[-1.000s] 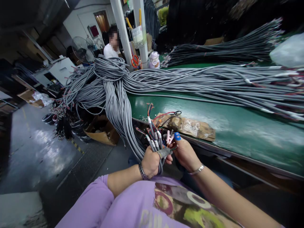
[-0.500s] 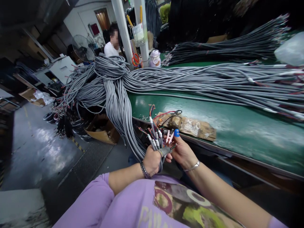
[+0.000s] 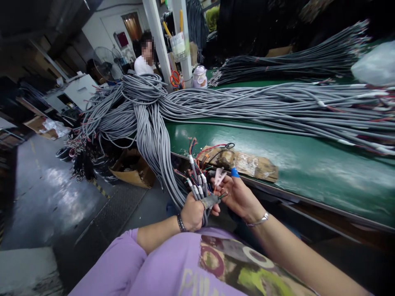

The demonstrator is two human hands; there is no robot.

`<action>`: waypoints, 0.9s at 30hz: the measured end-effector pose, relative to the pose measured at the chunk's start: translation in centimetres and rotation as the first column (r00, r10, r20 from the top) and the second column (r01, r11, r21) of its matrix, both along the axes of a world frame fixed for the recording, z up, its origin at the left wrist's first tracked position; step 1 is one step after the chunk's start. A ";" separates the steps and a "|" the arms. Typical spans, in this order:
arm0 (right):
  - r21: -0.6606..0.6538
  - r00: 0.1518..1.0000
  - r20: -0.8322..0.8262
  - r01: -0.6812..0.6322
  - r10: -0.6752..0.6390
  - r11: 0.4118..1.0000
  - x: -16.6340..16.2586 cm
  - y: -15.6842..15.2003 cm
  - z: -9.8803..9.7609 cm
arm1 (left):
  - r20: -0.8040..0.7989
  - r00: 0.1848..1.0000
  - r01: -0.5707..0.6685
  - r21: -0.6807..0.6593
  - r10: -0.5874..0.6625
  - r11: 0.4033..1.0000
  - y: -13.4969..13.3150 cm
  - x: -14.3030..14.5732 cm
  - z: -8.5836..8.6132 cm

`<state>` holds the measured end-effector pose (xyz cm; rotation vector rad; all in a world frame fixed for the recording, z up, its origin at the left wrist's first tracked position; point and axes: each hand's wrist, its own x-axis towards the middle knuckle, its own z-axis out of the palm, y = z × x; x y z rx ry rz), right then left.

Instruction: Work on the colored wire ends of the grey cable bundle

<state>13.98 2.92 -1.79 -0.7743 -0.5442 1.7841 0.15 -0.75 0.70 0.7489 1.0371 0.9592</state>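
My left hand [image 3: 193, 211] is wrapped round a bunch of grey cables [image 3: 196, 190] near their ends. White sleeves ring these ends, and thin coloured wires [image 3: 193, 144] fan out above them. One cable end [image 3: 210, 201] points right across the bunch, its stripped wires facing my right hand [image 3: 239, 195]. Blue tape covers the raised thumb of that hand. Its curled fingers hold a small pale pink clip [image 3: 219, 176] beside the wires; the exact grip is partly hidden.
A taped cardboard piece [image 3: 256, 164] with red and black leads lies on the green bench [image 3: 308, 172]. Long grey cables [image 3: 247, 102] stretch across the bench and hang over its left end. A cardboard box [image 3: 132, 168] stands on the floor. Behind, a person [image 3: 144, 61] sits near a post.
My right thumb has lifted away from the pink clip, and the hand has shifted slightly right. The clip has tilted. My left hand keeps its hold on the cables.
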 end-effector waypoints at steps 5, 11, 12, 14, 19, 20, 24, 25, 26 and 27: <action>-0.015 0.999 -0.026 -0.022 0.022 1.000 0.4 -0.1 0.3 | 0.006 1.000 -0.026 0.039 0.026 0.999 -0.5 -0.2 0.1; -0.044 1.000 0.017 0.011 -0.010 0.999 0.3 0.4 0.4 | 0.028 0.996 -0.081 0.056 0.080 0.995 -0.3 0.1 0.2; -0.037 1.000 0.015 0.018 -0.018 0.999 0.2 0.4 0.4 | 0.033 0.995 -0.092 0.058 0.090 0.994 -0.1 0.3 0.2; 0.001 1.000 -0.002 -0.018 0.018 1.000 0.1 0.3 0.4 | 0.040 0.994 -0.107 0.063 0.105 0.992 0.1 0.6 0.2; 0.104 0.962 -0.116 -0.236 0.248 0.966 0.0 -0.2 0.4 | 0.055 0.989 -0.142 0.070 0.139 0.987 0.6 1.4 -0.1; 0.109 0.955 -0.143 -0.245 0.259 0.963 0.0 -0.3 0.4 | 0.052 0.989 -0.145 0.072 0.141 0.987 0.7 1.4 -0.1; 0.099 0.948 -0.180 -0.247 0.261 0.964 -0.3 -0.1 0.4 | 0.038 0.990 -0.141 0.076 0.138 0.987 0.7 1.6 -0.1; 0.095 0.950 -0.176 -0.243 0.257 0.965 -0.4 0.0 0.4 | 0.037 0.990 -0.141 0.078 0.139 0.987 0.7 1.5 0.0; 0.089 0.954 -0.171 -0.235 0.247 0.968 -0.5 0.0 0.4 | 0.035 0.989 -0.144 0.080 0.142 0.986 0.7 1.5 0.0; 0.080 0.958 -0.165 -0.223 0.234 0.972 -0.5 0.0 0.4 | 0.033 0.989 -0.148 0.081 0.145 0.986 0.8 1.4 0.0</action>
